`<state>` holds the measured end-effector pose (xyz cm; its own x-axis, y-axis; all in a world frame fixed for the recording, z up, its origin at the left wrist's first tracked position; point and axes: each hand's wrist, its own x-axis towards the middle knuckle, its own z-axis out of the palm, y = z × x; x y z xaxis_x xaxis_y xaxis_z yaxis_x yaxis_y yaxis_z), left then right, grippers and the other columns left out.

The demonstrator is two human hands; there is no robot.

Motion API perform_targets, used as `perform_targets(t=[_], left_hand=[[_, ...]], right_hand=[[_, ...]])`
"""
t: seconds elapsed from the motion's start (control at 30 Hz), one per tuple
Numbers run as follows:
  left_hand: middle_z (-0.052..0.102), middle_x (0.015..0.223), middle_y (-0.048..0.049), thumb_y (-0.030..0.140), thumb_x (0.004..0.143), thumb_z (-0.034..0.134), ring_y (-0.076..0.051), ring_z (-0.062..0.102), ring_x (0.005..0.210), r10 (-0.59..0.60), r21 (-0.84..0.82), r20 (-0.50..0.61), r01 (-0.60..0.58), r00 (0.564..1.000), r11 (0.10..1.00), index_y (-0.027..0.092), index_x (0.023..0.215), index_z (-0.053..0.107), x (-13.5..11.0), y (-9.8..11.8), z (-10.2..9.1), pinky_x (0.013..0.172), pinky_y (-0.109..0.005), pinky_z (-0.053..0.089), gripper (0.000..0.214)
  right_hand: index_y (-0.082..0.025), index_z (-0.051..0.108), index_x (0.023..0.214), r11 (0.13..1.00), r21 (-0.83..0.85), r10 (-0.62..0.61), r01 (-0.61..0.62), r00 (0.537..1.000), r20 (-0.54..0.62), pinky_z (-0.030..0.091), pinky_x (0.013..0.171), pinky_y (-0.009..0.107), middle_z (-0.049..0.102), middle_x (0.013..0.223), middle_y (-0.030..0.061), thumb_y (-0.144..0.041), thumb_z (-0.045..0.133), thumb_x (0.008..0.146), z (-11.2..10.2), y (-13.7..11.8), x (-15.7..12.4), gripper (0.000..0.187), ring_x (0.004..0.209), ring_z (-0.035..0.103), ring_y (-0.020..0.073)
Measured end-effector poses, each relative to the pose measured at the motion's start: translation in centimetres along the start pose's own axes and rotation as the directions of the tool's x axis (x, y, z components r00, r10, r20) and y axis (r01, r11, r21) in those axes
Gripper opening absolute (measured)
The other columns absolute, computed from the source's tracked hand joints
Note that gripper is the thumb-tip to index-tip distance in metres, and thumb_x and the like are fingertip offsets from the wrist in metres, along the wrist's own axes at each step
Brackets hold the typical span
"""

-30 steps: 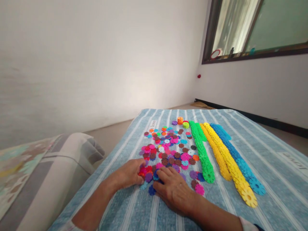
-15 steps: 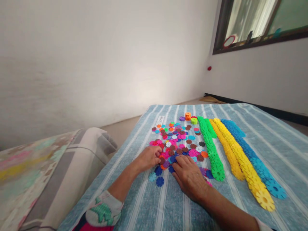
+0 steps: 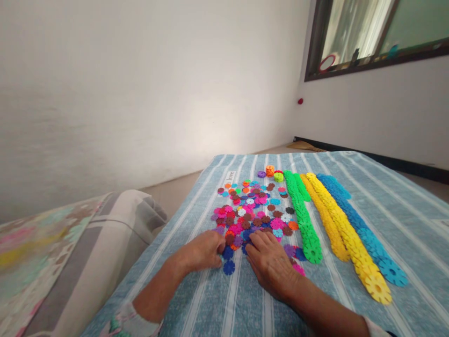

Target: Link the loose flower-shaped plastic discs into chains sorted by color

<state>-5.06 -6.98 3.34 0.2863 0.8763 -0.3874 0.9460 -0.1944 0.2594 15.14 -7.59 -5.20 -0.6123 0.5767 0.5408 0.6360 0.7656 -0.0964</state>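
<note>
Many loose, flower-shaped plastic discs in mixed colours lie spread over the cloth in front of me. My left hand is closed at the near left edge of the spread, next to a dark blue disc. Its fingertips are turned away, so what they hold, if anything, is hidden. My right hand rests low at the near side, its fingers bent over dark blue discs. The undersides of those fingers do not show. A purple disc lies just right of this hand.
Long overlapping rows of green discs, yellow discs and blue discs run along the right. Short stacks, including orange discs, stand at the back. The striped cloth covers the surface; a draped bed stands left.
My left hand has moved toward me and left, from the pink discs to the near edge, and now covers where a light blue disc lay. My right hand stays almost in place.
</note>
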Motion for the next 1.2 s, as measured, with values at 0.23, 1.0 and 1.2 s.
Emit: perform_targets(t=[0.23,1.0,1.2], left_hand=[[0.051,0.058,0.0048,0.014,0.058,0.057,-0.012,0.046,0.058,0.017,-0.119,-0.077,-0.026,0.997,0.993,0.018,0.06,0.052,0.9,-0.4,0.4,0.053,-0.024,0.025,0.006],[0.062,0.08,-0.0034,0.018,0.066,0.064,-0.018,0.056,0.074,0.12,0.084,-0.207,-0.105,0.971,0.991,0.019,0.066,0.063,5.7,1.9,0.1,0.063,-0.026,0.036,0.002],[0.061,0.079,-0.0007,0.017,0.061,0.067,-0.016,0.055,0.071,0.093,0.01,-0.202,-0.093,0.975,0.996,0.02,0.078,0.065,5.9,1.9,-0.1,0.062,-0.024,0.037,0.017]], right_hand=[[-0.018,0.061,0.077,0.996,-0.081,0.03,-0.028,0.999,0.022,0.038,0.08,0.041,0.058,0.082,0.0062,-0.012,0.066,0.082,-0.8,0.0,0.1,0.009,0.083,0.05,0.0247],[-0.014,0.065,0.079,0.976,-0.212,0.053,-0.052,0.999,-0.002,0.042,0.079,0.045,0.06,0.081,0.0085,-0.011,0.066,0.079,0.1,-0.6,0.1,0.004,0.081,0.051,0.027],[-0.014,0.065,0.082,0.98,-0.191,0.065,-0.06,0.998,0.019,0.042,0.08,0.044,0.06,0.084,0.0093,-0.01,0.065,0.079,0.1,-0.7,0.1,0.005,0.083,0.05,0.0273]])
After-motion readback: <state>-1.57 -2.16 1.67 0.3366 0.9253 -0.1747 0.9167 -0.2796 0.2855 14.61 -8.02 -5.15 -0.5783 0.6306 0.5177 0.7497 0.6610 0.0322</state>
